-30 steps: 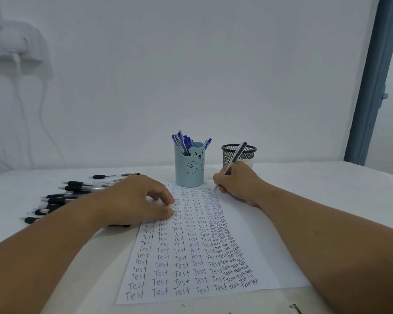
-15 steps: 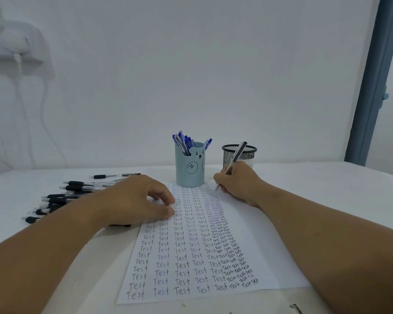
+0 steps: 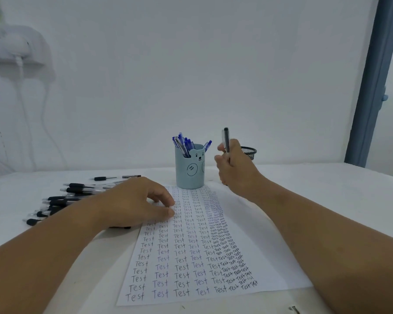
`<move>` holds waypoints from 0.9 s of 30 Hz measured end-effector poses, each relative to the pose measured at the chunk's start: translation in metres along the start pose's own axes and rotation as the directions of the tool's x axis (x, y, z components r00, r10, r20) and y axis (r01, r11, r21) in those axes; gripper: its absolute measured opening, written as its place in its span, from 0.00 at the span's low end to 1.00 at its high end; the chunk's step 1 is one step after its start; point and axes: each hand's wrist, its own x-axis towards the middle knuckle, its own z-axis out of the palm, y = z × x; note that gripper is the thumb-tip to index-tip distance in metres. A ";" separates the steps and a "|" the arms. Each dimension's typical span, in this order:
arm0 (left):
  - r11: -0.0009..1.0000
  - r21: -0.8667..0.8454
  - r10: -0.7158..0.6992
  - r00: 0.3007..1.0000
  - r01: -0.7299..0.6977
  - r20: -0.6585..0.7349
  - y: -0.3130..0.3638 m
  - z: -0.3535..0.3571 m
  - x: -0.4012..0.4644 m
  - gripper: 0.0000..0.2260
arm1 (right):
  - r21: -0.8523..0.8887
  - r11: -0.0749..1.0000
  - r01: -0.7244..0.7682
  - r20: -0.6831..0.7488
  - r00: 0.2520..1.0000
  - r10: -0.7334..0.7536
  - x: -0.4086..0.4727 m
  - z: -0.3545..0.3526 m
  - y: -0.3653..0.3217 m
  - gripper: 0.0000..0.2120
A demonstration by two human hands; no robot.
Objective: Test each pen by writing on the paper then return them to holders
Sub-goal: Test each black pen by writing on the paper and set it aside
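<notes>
The black pen (image 3: 226,139) stands nearly upright in the right hand (image 3: 235,168), cap end up, its lower part hidden behind the fingers curled around the barrel. Hand and pen are raised above the counter (image 3: 327,191), clear of the paper (image 3: 197,245), between the blue holder (image 3: 190,168) and the black mesh holder (image 3: 250,152), and partly in front of the latter.

The paper lies flat on the counter in front of the person, its far edge just beside the base of the blue holder. It is filled with columns of the handwritten word "Test" (the right-hand columns are smaller and crowded, some overlapping).

The left hand (image 3: 136,202) rests on the upper left part of the sheet, holding no pen, fingers loosely bent with the tips on the paper. A dark object partly shows under the heel of this hand; I cannot tell what it is.

The blue holder carries a bear face on its front and holds a bunch of blue pens (image 3: 186,143), standing upright and fanned out. The mesh holder stands behind and to the right of it; its contents cannot be seen.

A pile of black pens (image 3: 70,196) lies loose on the counter to the left of the paper, beyond the left forearm, mostly lying left to right. One more pen (image 3: 117,177) lies apart at the far edge of the pile.

A white wall (image 3: 191,64) backs the counter, with a blue-grey door frame (image 3: 372,87) at right.
</notes>
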 end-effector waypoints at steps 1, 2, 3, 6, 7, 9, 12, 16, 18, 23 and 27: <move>1.000 0.000 0.002 1.000 -0.002 -0.002 0.000 0.000 0.000 0.07 | -0.024 0.999 0.037 0.032 0.999 -0.037 -0.001 0.000 -0.003 0.05; 1.000 -0.002 0.003 1.000 -0.003 -0.003 0.000 0.000 0.000 0.07 | -0.070 0.995 0.075 0.068 0.995 -0.070 -0.003 0.000 -0.006 0.07; 1.000 -0.006 0.004 1.000 -0.004 -0.003 0.000 0.000 0.000 0.07 | -0.111 0.988 0.107 0.098 0.991 -0.096 -0.006 0.000 -0.010 0.08; 1.000 -0.010 0.006 1.000 -0.007 -0.004 0.000 0.000 0.000 0.06 | -0.142 0.974 0.175 0.150 0.977 -0.154 -0.014 0.002 -0.020 0.05; 1.000 -0.012 0.006 1.000 -0.006 -0.007 0.000 0.000 0.000 0.06 | -0.155 0.972 0.178 0.152 0.976 -0.154 -0.015 0.003 -0.021 0.05; 1.000 -0.011 0.006 1.000 -0.006 -0.009 0.001 0.000 0.000 0.06 | -0.199 0.968 0.155 0.163 0.979 -0.124 -0.016 0.004 -0.020 0.07; 1.000 -0.006 0.008 1.000 -0.008 -0.012 0.001 0.000 0.000 0.06 | -0.283 0.949 0.136 0.179 0.980 -0.087 -0.018 0.002 -0.020 0.10; 1.000 -0.004 0.009 1.000 -0.009 -0.010 0.000 0.001 0.000 0.05 | -0.219 0.971 0.098 0.186 0.981 -0.057 -0.017 -0.001 -0.018 0.12; 1.000 -0.003 0.005 1.000 -0.005 -0.012 0.000 0.000 0.000 0.05 | -0.265 0.955 0.132 0.192 0.978 -0.082 -0.017 -0.003 -0.019 0.07; 1.000 0.013 0.010 1.000 -0.010 -0.015 -0.002 0.000 0.000 0.05 | -0.311 0.942 0.124 0.127 0.988 -0.088 -0.014 -0.018 -0.026 0.03; 1.000 0.023 0.010 1.000 -0.010 -0.018 -0.002 -0.001 0.000 0.06 | -0.480 0.875 0.068 0.187 0.982 0.026 -0.006 -0.044 -0.026 0.03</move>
